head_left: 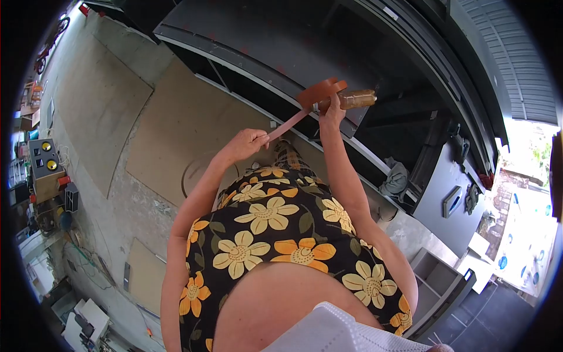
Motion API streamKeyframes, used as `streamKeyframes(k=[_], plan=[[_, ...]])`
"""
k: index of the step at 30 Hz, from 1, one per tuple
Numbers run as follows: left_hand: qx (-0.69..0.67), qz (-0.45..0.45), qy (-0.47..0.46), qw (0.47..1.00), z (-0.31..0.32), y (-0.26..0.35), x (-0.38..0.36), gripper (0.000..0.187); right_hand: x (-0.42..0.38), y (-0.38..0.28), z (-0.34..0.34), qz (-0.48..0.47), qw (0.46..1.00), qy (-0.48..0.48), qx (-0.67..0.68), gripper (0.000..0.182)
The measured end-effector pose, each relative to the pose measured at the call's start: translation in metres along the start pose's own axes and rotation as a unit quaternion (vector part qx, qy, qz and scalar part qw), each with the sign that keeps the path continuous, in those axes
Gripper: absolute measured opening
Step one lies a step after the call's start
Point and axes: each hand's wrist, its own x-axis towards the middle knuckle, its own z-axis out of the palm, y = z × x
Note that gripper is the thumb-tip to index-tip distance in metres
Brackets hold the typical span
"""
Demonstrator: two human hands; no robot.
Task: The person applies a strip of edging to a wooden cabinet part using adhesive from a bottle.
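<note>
Left hand [251,144]: we see its fingers pinched on the free end of a pinkish strip [287,125], beyond the floral garment [267,215].
Right hand [332,112]: clamped around one end of a clear bottle [359,98], which lies nearly level.
Bottle contents: brown; whether liquid or solid, we cannot tell.
Reddish-brown roll [316,91]: at the right hand's fingers, beside the bottle, before the black cabinet [246,47]; the strip runs to it.
Risks, in our judgement: a hard pull could tug the roll from fingers also minding the bottle; a loose closure could spill its contents; slack could let the strip twist.
Black cabinet: open-fronted; we note a grey cloth [396,178] at one end.
Grey box [430,270], right: open, divided; contents unclear to us.
</note>
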Motion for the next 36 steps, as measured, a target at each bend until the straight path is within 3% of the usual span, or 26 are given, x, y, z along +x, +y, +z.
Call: streamKeyframes(k=[6, 15, 18, 20, 22, 24, 29, 33, 36], plan=[[0.01, 0.025, -0.003, 1.0, 0.0, 0.01, 0.004, 0.029, 0.029, 0.01, -0.008, -0.035, 0.998, 0.028, 0.052, 0.055], [0.015, 0.038, -0.021, 0.999, -0.007, 0.017, 0.005, 0.029, 0.05, 0.003, -0.002, 0.028, 0.992, 0.116, 0.04, 0.047], [-0.006, 0.031, -0.032, 0.999, -0.008, 0.013, 0.002, 0.029, 0.088, 0.024, -0.036, 0.023, 0.989, -0.027, 0.143, 0.039], [-0.027, 0.02, -0.045, 0.998, -0.009, 0.011, 0.0, 0.03, 0.053, -0.011, -0.008, 0.035, 0.996, 0.055, 0.056, 0.038], [-0.031, 0.013, -0.049, 0.998, -0.011, 0.01, -0.003, 0.03, 0.029, -0.033, 0.009, 0.052, 0.992, 0.086, 0.081, 0.04], [-0.036, 0.001, -0.056, 0.998, -0.012, 0.01, -0.003, 0.03, 0.026, -0.038, 0.01, 0.075, 0.972, 0.064, 0.215, 0.044], [-0.025, -0.052, -0.074, 0.996, -0.015, 0.014, -0.005, 0.027, -0.02, -0.064, 0.03, 0.102, 0.962, -0.048, 0.247, 0.048], [-0.037, -0.055, -0.022, 0.998, 0.003, 0.016, 0.003, 0.024, 0.045, -0.011, -0.017, 0.037, 0.997, -0.042, 0.053, 0.047], [-0.031, -0.033, -0.005, 0.999, 0.014, 0.015, 0.013, 0.023, 0.033, -0.013, -0.01, 0.086, 0.977, -0.032, 0.193, 0.037]])
